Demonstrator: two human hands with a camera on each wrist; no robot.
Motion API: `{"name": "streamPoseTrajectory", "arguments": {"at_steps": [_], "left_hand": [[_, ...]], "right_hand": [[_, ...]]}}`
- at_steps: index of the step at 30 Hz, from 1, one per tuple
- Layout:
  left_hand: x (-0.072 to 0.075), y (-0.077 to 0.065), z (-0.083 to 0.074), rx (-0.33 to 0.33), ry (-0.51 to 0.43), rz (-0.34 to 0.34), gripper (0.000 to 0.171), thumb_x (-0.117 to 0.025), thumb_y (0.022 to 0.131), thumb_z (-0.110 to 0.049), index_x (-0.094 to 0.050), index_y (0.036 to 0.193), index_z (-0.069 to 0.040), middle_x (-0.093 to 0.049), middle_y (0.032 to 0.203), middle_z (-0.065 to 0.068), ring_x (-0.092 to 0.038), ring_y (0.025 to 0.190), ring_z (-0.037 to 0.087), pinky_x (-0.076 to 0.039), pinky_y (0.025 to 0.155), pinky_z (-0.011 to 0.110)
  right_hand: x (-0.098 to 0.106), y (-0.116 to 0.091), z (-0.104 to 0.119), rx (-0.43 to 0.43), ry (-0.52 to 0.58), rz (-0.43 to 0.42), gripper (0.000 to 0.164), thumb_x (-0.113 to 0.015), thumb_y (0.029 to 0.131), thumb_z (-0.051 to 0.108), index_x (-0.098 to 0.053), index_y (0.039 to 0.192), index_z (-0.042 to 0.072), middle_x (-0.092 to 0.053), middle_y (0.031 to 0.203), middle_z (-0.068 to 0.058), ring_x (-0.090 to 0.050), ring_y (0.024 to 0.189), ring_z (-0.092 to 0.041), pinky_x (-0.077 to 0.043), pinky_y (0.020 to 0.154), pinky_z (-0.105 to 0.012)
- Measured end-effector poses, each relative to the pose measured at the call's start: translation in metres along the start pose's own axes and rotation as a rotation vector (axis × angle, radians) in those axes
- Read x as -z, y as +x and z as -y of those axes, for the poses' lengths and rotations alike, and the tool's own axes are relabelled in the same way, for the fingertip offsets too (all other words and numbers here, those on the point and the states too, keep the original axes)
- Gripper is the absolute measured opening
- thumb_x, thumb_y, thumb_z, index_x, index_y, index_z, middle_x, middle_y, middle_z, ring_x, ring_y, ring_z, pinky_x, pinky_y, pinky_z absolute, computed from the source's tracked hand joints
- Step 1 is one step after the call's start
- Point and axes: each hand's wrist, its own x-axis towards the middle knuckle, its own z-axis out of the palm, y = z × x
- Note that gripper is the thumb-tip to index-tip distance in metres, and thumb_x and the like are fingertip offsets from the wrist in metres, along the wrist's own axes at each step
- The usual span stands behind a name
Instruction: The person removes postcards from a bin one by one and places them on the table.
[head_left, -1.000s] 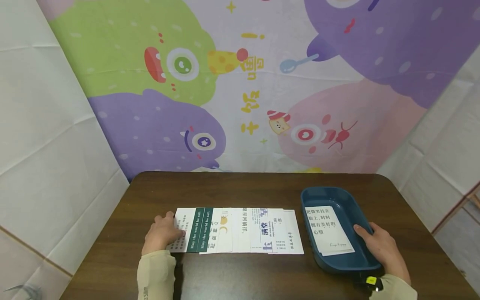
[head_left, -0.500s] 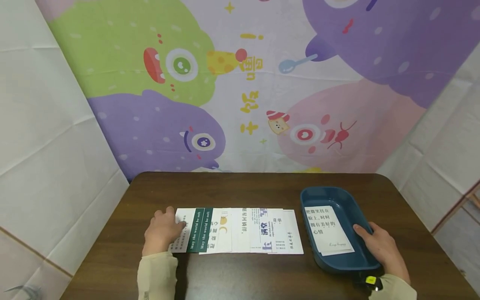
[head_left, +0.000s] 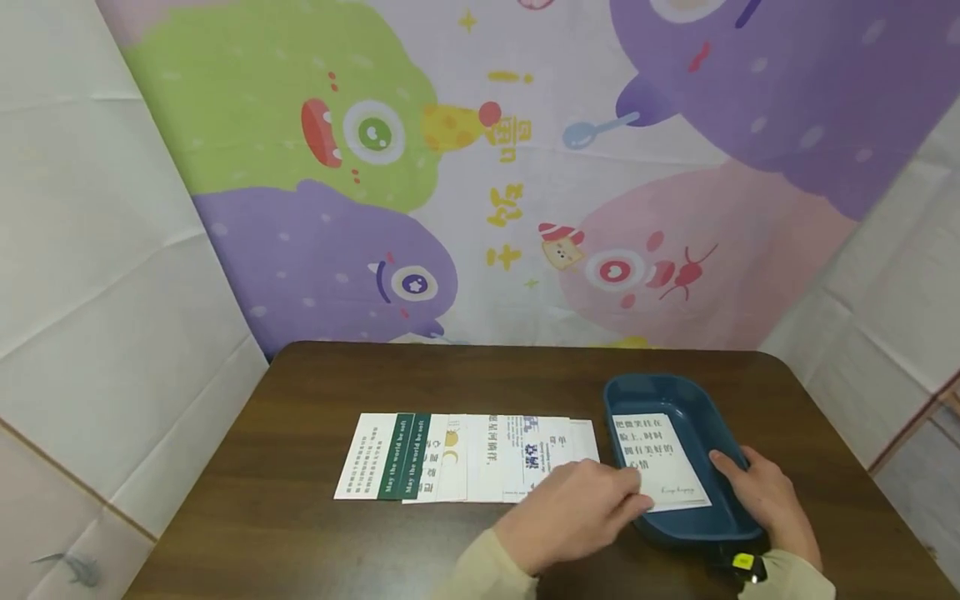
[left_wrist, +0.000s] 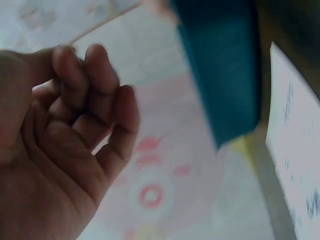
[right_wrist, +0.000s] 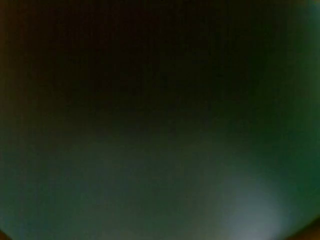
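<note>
A blue tray (head_left: 697, 417) stands on the right side of the table. White cards with printed characters (head_left: 663, 458) lie in it, apparently a small stack. My right hand (head_left: 768, 496) grips the tray's right rim, thumb inside. My left hand (head_left: 573, 512) is over the tray's left edge, its fingers close to the printed cards; contact cannot be told. In the left wrist view that hand (left_wrist: 75, 120) has loosely curled fingers holding nothing, with the tray (left_wrist: 225, 75) beyond. An overlapping row of cards (head_left: 480, 458) lies left of the tray, its right end partly hidden by my left hand.
The brown wooden table (head_left: 450, 379) has rounded far corners. Behind it hangs a cloth with cartoon monsters (head_left: 510, 292), and white panels (head_left: 127, 275) flank both sides. The right wrist view is dark and blurred.
My left hand has left the left end of the card row and moved right to the tray's left edge. The right hand and tray stay put; the head view has shifted slightly.
</note>
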Motion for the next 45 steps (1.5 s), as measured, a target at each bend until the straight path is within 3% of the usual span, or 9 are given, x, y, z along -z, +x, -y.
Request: {"name": "streamPoseTrajectory", "arguments": {"at_steps": [3, 6, 10, 15, 18, 23, 29, 38, 45], "left_hand": [[-0.026, 0.036, -0.006, -0.054, 0.092, 0.013, 0.017, -0.052, 0.100, -0.035, -0.065, 0.096, -0.024, -0.056, 0.078, -0.011, -0.047, 0.061, -0.001, -0.043, 0.055, 0.012], [-0.049, 0.066, -0.002, -0.076, 0.247, 0.038, 0.017, -0.057, 0.098, -0.031, -0.065, 0.110, -0.023, -0.061, 0.095, -0.007, -0.054, 0.075, 0.001, -0.052, 0.063, 0.017], [-0.072, 0.093, 0.011, -0.016, 0.371, 0.182, 0.034, -0.059, 0.095, -0.035, -0.059, 0.128, -0.026, -0.061, 0.116, -0.005, -0.059, 0.096, 0.006, -0.057, 0.074, 0.026], [-0.085, 0.108, 0.017, 0.146, 0.436, 0.328, 0.067, -0.056, 0.085, -0.067, -0.045, 0.141, -0.032, -0.052, 0.138, -0.002, -0.051, 0.118, 0.014, -0.052, 0.092, 0.032], [-0.085, 0.110, 0.012, 0.238, 0.516, 0.413, 0.097, -0.050, 0.070, -0.087, -0.031, 0.149, -0.035, -0.042, 0.151, 0.004, -0.040, 0.134, 0.021, -0.042, 0.105, 0.034], [-0.080, 0.110, 0.005, 0.323, 0.634, 0.538, 0.115, -0.043, 0.056, -0.098, -0.022, 0.152, -0.039, -0.044, 0.150, 0.003, -0.042, 0.131, 0.019, -0.034, 0.107, 0.031], [-0.081, 0.110, 0.006, 0.256, 0.662, 0.488, 0.122, -0.042, 0.045, -0.102, -0.032, 0.147, -0.036, -0.051, 0.132, -0.004, -0.045, 0.113, 0.014, -0.040, 0.093, 0.030], [-0.090, 0.116, 0.014, 0.230, 0.579, 0.421, 0.120, -0.048, 0.043, -0.101, -0.044, 0.138, -0.028, -0.052, 0.126, -0.003, -0.046, 0.109, 0.016, -0.041, 0.095, 0.034], [-0.090, 0.113, 0.017, 0.218, 0.488, 0.325, 0.112, -0.060, 0.046, -0.093, -0.041, 0.136, -0.031, -0.050, 0.133, -0.001, -0.045, 0.114, 0.017, -0.042, 0.099, 0.035]], "right_hand": [[0.000, 0.000, -0.005, 0.014, -0.006, 0.009, 0.097, -0.034, 0.095, 0.066, -0.020, 0.141, -0.018, -0.033, 0.135, -0.047, -0.044, 0.113, -0.057, -0.036, 0.097, -0.072], [0.000, 0.000, -0.006, 0.027, -0.002, 0.009, 0.094, -0.033, 0.096, 0.065, -0.023, 0.140, -0.018, -0.038, 0.132, -0.047, -0.047, 0.109, -0.054, -0.038, 0.094, -0.071], [-0.001, 0.000, -0.004, 0.035, 0.011, -0.003, 0.091, -0.035, 0.096, 0.063, -0.026, 0.139, -0.017, -0.042, 0.129, -0.046, -0.051, 0.105, -0.052, -0.041, 0.092, -0.069], [0.000, -0.001, -0.002, 0.042, 0.003, -0.010, 0.092, -0.034, 0.096, 0.064, -0.026, 0.140, -0.016, -0.040, 0.132, -0.046, -0.048, 0.110, -0.055, -0.039, 0.094, -0.070], [0.000, -0.001, -0.002, 0.050, -0.006, -0.004, 0.092, -0.034, 0.097, 0.063, -0.025, 0.140, -0.018, -0.038, 0.133, -0.047, -0.047, 0.111, -0.057, -0.038, 0.095, -0.071], [-0.003, -0.001, -0.001, 0.072, -0.009, -0.028, 0.086, -0.037, 0.098, 0.058, -0.028, 0.138, -0.017, -0.041, 0.131, -0.046, -0.049, 0.109, -0.055, -0.040, 0.094, -0.069], [-0.001, -0.001, -0.001, 0.063, -0.003, -0.040, 0.086, -0.038, 0.098, 0.059, -0.029, 0.138, -0.017, -0.044, 0.129, -0.045, -0.051, 0.107, -0.053, -0.041, 0.093, -0.068], [0.000, -0.001, -0.001, 0.007, 0.015, -0.012, 0.093, -0.036, 0.096, 0.064, -0.024, 0.141, -0.016, -0.038, 0.134, -0.045, -0.048, 0.112, -0.053, -0.038, 0.097, -0.069], [0.000, -0.001, 0.000, 0.003, 0.026, 0.001, 0.094, -0.035, 0.095, 0.066, -0.023, 0.142, -0.015, -0.038, 0.134, -0.045, -0.049, 0.110, -0.052, -0.040, 0.095, -0.069]]}}
